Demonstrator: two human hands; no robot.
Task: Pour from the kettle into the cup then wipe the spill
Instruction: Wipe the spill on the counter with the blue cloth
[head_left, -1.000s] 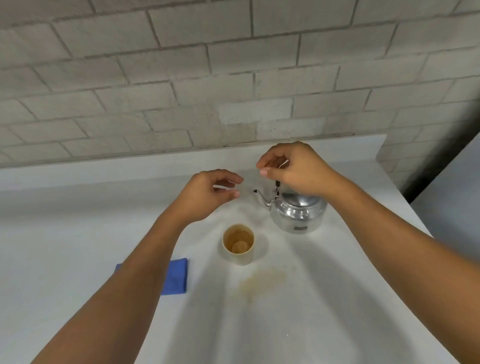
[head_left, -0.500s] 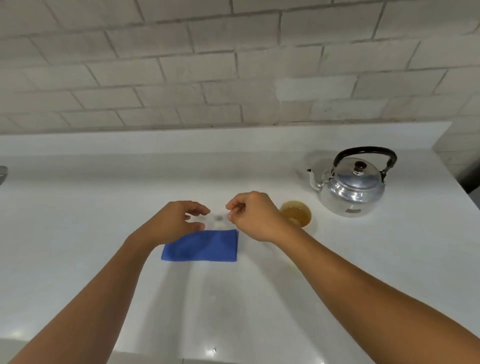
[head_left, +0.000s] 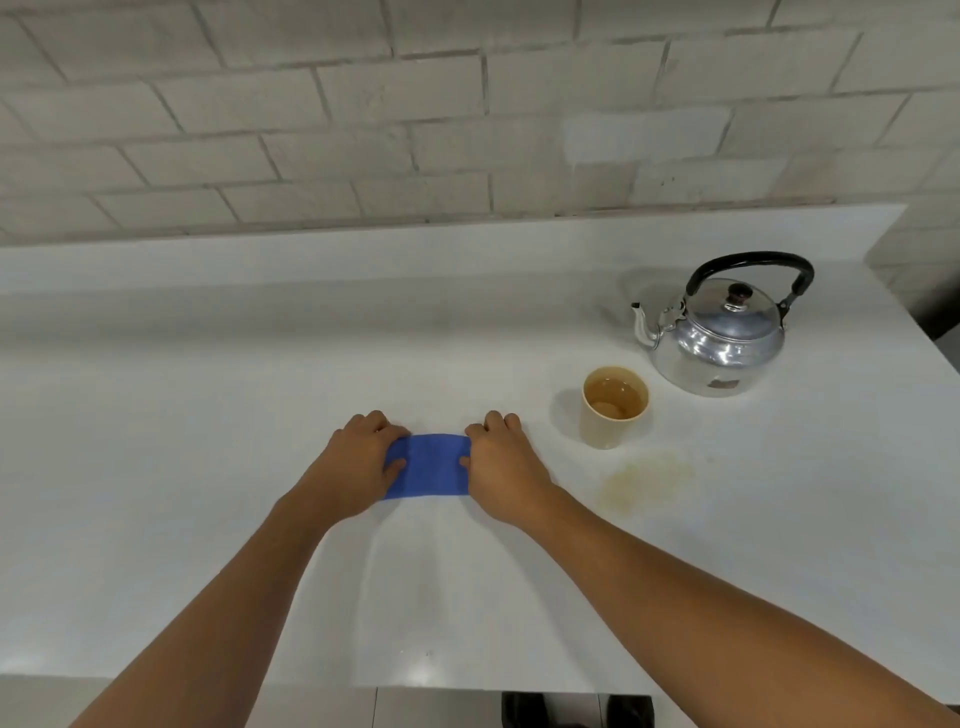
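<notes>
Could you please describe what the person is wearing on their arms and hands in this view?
Nothing is worn: the left hand and right hand are bare, with no gloves, rings, watch or bracelet in view. Both forearms are uncovered as far as the frame's edge, with no sleeves or markings visible.

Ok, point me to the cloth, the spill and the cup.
blue cloth (head_left: 427, 466), head view, bare middle between the hands.
spill (head_left: 644, 479), head view, centre of the yellowish patch.
cup (head_left: 602, 428), head view, outer wall below the rim.

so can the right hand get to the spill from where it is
Probably yes. The right hand rests on the blue cloth, and the spill lies just to its right on bare counter; the cup stands behind it, not between.
</notes>
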